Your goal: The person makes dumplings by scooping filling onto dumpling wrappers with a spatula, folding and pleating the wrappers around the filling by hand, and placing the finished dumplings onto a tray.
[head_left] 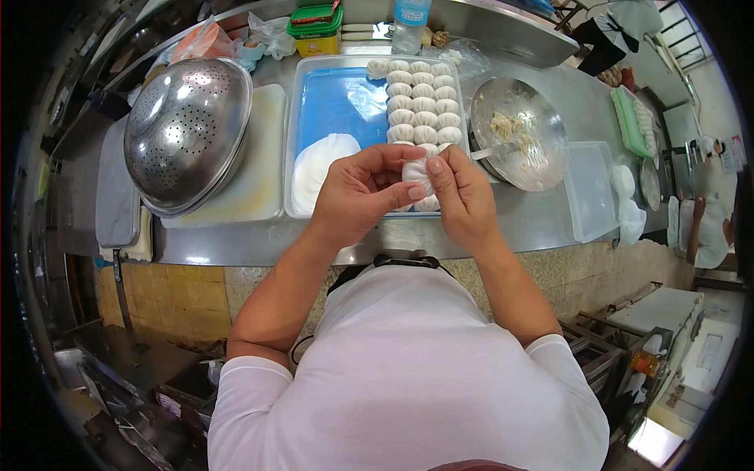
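Observation:
Between my two hands, over the tray's near edge, is a white pleated dumpling (417,174). My left hand (360,188) pinches its left side with thumb and fingers. Thumb and fingertips of my right hand (465,191) close on its upper right. Beneath them lies a tray (334,90) with a blue bottom. Rows of pleated dumplings (424,104) fill its right part, and a stack of round white wrappers (323,161) lies at its near left. My hands hide some of the nearest dumplings.
A metal bowl (542,118) with filling remnants and a spatula (493,151) stands right of the tray. To the left, a perforated metal colander (188,133) rests over a cutting board (267,157). A bottle (410,27) and green-lidded tub (316,31) stand behind. Other people are at the right.

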